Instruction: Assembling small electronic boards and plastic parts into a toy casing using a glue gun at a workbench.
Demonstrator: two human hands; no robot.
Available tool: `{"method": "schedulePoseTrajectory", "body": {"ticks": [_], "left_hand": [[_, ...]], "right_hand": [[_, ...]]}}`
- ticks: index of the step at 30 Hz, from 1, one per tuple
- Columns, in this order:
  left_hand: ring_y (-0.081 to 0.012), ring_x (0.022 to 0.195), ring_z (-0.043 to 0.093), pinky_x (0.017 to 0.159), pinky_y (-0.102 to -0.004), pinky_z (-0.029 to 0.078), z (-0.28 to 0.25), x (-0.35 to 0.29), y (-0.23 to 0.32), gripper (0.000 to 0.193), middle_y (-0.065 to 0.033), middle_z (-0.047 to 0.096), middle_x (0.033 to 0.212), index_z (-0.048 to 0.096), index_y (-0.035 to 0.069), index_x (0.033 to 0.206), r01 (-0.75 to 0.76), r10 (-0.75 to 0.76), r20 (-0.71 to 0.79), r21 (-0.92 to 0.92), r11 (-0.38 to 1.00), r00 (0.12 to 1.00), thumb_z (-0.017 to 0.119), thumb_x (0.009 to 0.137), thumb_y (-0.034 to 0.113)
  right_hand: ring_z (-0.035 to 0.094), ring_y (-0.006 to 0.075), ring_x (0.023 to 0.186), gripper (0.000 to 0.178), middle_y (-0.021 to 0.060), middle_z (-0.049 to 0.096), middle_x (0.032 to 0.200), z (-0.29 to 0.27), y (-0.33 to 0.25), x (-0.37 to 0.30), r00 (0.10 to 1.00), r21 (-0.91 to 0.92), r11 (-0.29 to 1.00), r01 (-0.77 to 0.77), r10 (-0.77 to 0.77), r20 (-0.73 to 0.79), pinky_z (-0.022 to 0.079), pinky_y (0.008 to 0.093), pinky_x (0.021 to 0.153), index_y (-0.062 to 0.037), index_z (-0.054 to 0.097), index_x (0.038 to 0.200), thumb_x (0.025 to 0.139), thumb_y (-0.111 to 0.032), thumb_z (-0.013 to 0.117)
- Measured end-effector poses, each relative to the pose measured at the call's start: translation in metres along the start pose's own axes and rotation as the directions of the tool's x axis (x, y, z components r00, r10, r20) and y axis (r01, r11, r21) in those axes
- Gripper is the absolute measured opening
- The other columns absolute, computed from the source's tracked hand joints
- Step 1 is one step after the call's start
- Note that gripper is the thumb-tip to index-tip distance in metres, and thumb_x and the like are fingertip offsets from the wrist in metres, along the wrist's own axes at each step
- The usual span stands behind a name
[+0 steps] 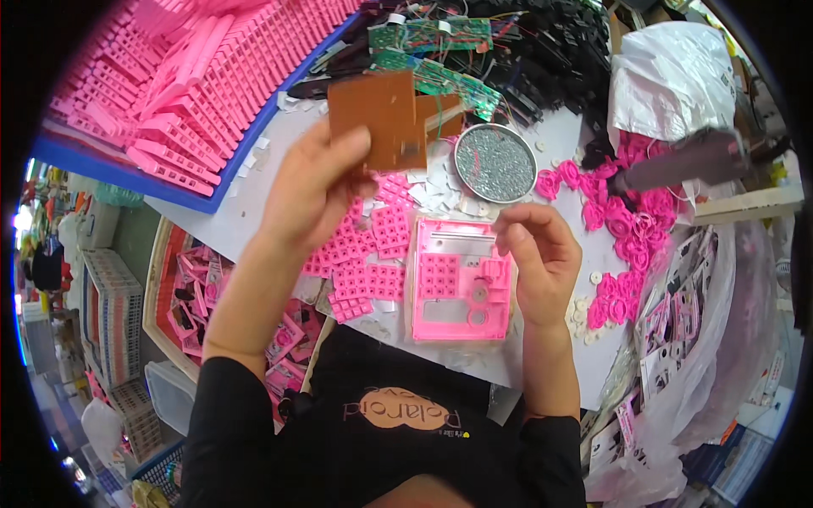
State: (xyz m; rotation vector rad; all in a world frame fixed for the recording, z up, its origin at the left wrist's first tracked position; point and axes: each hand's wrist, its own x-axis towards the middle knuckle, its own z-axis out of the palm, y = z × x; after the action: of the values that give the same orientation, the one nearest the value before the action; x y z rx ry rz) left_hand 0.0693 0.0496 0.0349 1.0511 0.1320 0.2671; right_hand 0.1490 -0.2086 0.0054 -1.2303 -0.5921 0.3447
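Observation:
My left hand is raised over the table, closed on a flat brown board with thumb in front. Another brown piece shows partly behind that board. Loosely curled, my right hand hovers at the upper right corner of a pink plastic casing, with nothing visible in its fingers. The casing lies on the table before me, holding a pink button grid and a small round part. Beyond it stands a round tin of tiny metal pieces.
Pink button pads lie left of the casing; pink coiled parts spread right. A blue-edged tray of pink parts stands far left. Green circuit boards and black parts pile up behind. A dark tool juts in from the right.

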Motion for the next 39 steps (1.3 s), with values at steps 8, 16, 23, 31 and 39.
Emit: {"method": "schedulePoseTrajectory", "body": {"ticks": [8, 16, 23, 31, 39], "left_hand": [[-0.0176, 0.088, 0.064, 0.066, -0.0287, 0.054, 0.004, -0.059, -0.052, 0.038, -0.0125, 0.066, 0.113, 0.053, 0.002, 0.131, 0.214, -0.206, 0.062, -0.345, 0.914, 0.977, 0.061, 0.098, 0.018], [-0.0173, 0.08, 0.064, 0.055, -0.0261, 0.055, 0.003, -0.065, -0.059, 0.044, -0.0182, 0.065, 0.115, 0.049, 0.0, 0.134, 0.298, -0.274, 0.141, -0.65, 0.699, 0.951, 0.058, 0.1, 0.027], [-0.0225, 0.076, 0.069, 0.056, -0.0302, 0.058, 0.006, -0.07, -0.065, 0.046, -0.017, 0.067, 0.112, 0.045, -0.001, 0.136, 0.205, -0.194, 0.072, -0.208, 0.956, 0.978, 0.053, 0.104, 0.03], [-0.016, 0.08, 0.066, 0.062, -0.0305, 0.056, 0.009, -0.082, -0.069, 0.037, -0.0119, 0.067, 0.105, 0.049, -0.002, 0.133, 0.11, -0.112, 0.123, 0.02, 0.994, 0.986, 0.047, 0.107, 0.023], [-0.0154, 0.082, 0.066, 0.069, -0.0299, 0.052, 0.009, -0.109, -0.069, 0.018, -0.0084, 0.069, 0.098, 0.062, 0.001, 0.115, 0.128, -0.268, 0.26, 0.452, 0.883, 0.927, 0.06, 0.098, 0.004]], "right_hand": [[0.057, 0.0224, 0.109, 0.039, 0.0111, 0.063, 0.12, 0.004, 0.003, 0.004, 0.968, -0.453, 0.862, 0.226, -0.145, 0.207, 0.051, 0.0312, 0.08, -0.0053, 0.066, 0.118, 0.079, -0.007, 0.073], [0.063, 0.0246, 0.078, 0.016, 0.0085, 0.068, 0.082, 0.027, 0.021, -0.003, 0.959, -0.502, 0.852, 0.152, -0.004, 0.283, 0.05, 0.0364, 0.072, -0.0032, 0.072, 0.096, 0.083, -0.011, 0.075], [0.064, 0.0147, 0.079, 0.023, 0.0048, 0.07, 0.083, 0.023, 0.015, 0.002, 0.96, -0.283, 0.944, 0.171, -0.094, 0.265, 0.05, 0.0287, 0.069, -0.0012, 0.071, 0.105, 0.085, -0.011, 0.076], [0.058, 0.0065, 0.065, 0.009, 0.0041, 0.065, 0.077, 0.018, 0.004, -0.021, 0.959, 0.19, 0.943, -0.273, 0.282, -0.021, 0.045, 0.0222, 0.058, 0.0029, 0.066, 0.098, 0.095, -0.006, 0.066], [0.061, 0.0146, 0.056, 0.013, 0.0097, 0.066, 0.072, -0.065, -0.031, -0.124, 0.684, 0.108, 0.677, -0.728, 0.728, 0.048, 0.045, 0.0245, 0.05, 0.002, 0.063, 0.1, 0.091, -0.006, 0.067]]}}
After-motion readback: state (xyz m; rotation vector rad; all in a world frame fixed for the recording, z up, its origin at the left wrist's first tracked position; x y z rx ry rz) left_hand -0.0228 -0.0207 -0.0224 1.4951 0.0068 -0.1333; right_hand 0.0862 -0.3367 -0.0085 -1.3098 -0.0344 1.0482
